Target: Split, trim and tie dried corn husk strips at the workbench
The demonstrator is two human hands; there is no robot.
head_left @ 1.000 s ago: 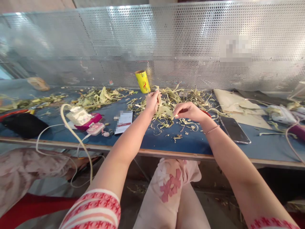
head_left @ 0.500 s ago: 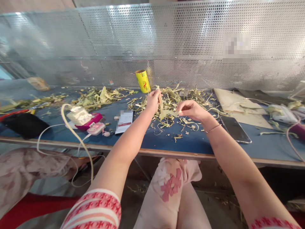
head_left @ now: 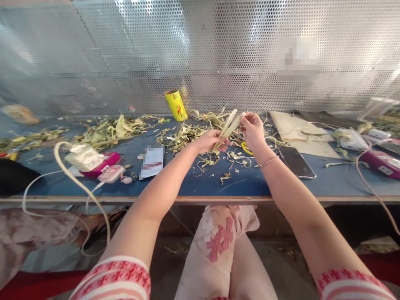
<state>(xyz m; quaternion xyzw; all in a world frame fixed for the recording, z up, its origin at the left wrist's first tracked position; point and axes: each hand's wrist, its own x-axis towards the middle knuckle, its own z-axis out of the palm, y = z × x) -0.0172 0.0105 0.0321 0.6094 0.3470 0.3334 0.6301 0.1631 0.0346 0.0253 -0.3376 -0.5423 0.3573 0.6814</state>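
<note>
My left hand (head_left: 213, 141) is closed on several pale green, husk-like strips (head_left: 229, 123) that fan upward to the right from its fingers. My right hand (head_left: 252, 127) pinches the upper end of one strip between thumb and fingers. Below both hands a loose heap of the same curly husk pieces (head_left: 183, 137) is spread over the blue table (head_left: 187, 183). A yellow curved piece (head_left: 247, 148), perhaps a tool's handle, shows just under my right hand; the rest of it is hidden.
Behind the heap stands a yellow cardboard tube (head_left: 175, 105) before a perforated metal screen (head_left: 203, 50). Phones (head_left: 296, 162) (head_left: 152, 161) lie on both sides. Left are a pink box (head_left: 103, 164) and cables. Brown card sheets (head_left: 300, 129) lie right. Another person's leg (head_left: 37, 233) shows lower left.
My left hand has turned and lowered, its strips now fanned upward. My right hand has risen to the strips' upper end. The view has shifted slightly right.
</note>
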